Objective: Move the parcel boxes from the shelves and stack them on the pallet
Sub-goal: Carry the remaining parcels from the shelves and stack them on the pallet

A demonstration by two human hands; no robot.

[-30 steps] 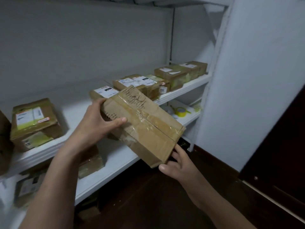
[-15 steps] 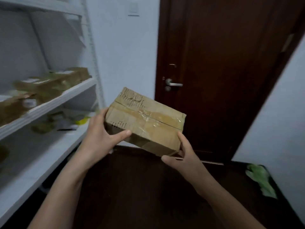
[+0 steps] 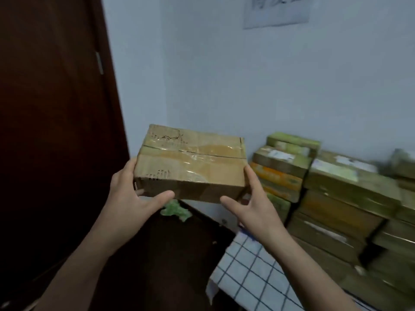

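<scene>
A taped brown parcel box [image 3: 190, 162] is held in the air in front of me, roughly level. My left hand [image 3: 132, 196] grips its left end, thumb along the front face. My right hand [image 3: 251, 205] holds the right end, fingers up the side and thumb under the front edge. To the right stands a stack of parcel boxes [image 3: 332, 198], several layers high, against the wall. They rest on a surface covered by a white cloth with a blue check [image 3: 249, 265]; the pallet itself is hidden under it.
A dark brown door [image 3: 54, 131] fills the left side. The pale wall [image 3: 224, 75] behind carries a paper sheet [image 3: 277, 12] near the top. A crumpled green thing [image 3: 176, 211] lies on the dark floor below the box.
The view has swung right, from the shelves past the door to the stacked parcels. Both hands still carry the same box, which now sits more level.
</scene>
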